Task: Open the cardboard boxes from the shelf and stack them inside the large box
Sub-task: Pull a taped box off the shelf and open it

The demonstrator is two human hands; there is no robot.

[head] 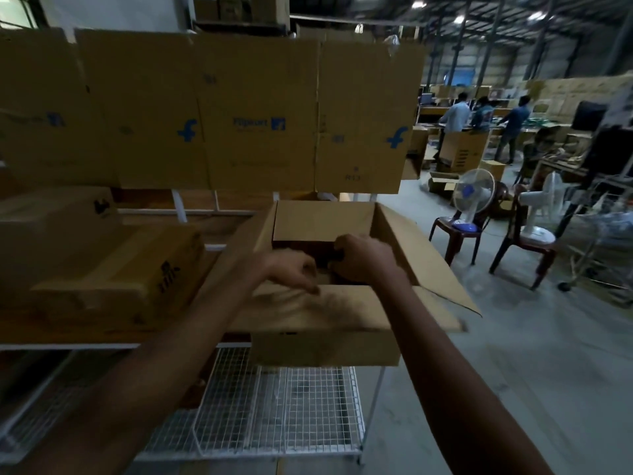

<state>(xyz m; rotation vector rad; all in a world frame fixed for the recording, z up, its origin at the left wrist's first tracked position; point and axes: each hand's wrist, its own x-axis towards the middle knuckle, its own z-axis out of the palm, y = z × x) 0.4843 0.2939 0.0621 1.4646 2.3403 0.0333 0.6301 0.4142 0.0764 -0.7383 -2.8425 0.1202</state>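
Head view, dim warehouse, some motion blur.

Containers:
- Large open brown cardboard box (323, 219) stands at the right end of a wooden shelf board (68, 332). All its flaps are folded out: the right flap (431, 265) angles off to the side and the near flap (346, 311) lies flat toward the camera. Its inside is dark, so I cannot tell the contents.
- Closed brown cardboard boxes (120, 279) with dark printing sit on the board left of the open box, one resting against another.

Hands:
- Right hand (364, 258) is down in the open box's mouth, knuckles up and fingers curled under. I cannot tell whether they hold anything.
- Left hand (291, 270) is just beside it, blurred. Its fingers bend down with the tips at the near flap's inner edge; the grip is unclear.

Surroundings:
- A row of flattened brown cardboard sheets with blue logos (257, 114) stands behind and above the open box, blocking the view past it.
- White wire-mesh rack (274, 406) is below the open box.
- Right of the open box, well apart on the grey floor, are two white table fans (474, 195), each on a dark plastic chair (455, 234).
- Several people (457, 114) stand at tables far behind those.
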